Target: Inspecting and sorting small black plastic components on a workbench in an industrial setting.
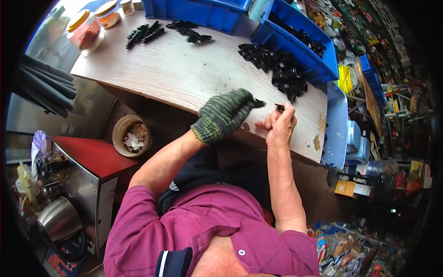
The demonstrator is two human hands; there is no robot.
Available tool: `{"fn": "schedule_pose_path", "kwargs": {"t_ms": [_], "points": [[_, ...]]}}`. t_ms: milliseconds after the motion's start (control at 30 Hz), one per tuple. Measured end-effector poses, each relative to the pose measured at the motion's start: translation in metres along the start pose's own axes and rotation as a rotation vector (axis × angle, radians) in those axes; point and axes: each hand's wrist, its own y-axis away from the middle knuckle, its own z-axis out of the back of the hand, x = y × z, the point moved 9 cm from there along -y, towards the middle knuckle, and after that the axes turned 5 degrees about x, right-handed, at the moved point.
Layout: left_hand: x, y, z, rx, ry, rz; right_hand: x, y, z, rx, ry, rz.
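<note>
Over the front edge of the pale table, my left hand wears a dark green knit glove. Its fingers are closed on a small black piece that sticks out toward the right. My right hand, bare, pinches a small dark part between thumb and forefinger. The two pieces are apart, with a short gap between them. Just beyond my right hand spreads a pile of black plastic parts. Their exact kind is too small to tell.
Black strips and more black pieces lie at the table's far side. Blue crates stand at the back, one holding black parts. Jars sit far left. Below are a waste bin and a red-topped cabinet.
</note>
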Motion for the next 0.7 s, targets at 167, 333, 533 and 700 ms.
{"fn": "schedule_pose_path", "kwargs": {"t_ms": [167, 333, 533, 700], "points": [[-0.003, -0.009, -0.047, 0.146, 0.1, 0.048, 0.008, 0.015, 0.001, -0.098, 0.025, -0.007], [-0.001, -0.011, -0.052, 0.137, 0.135, 0.1, 0.009, 0.01, 0.003, -0.033, 0.017, 0.089], [0.003, -0.012, -0.058, 0.023, 0.264, 0.272, 0.01, 0.014, 0.004, -0.058, 0.072, 0.129], [-0.006, -0.011, -0.079, 0.075, 0.292, 0.372, 0.014, 0.014, 0.013, -0.017, 0.119, 0.232]]}}
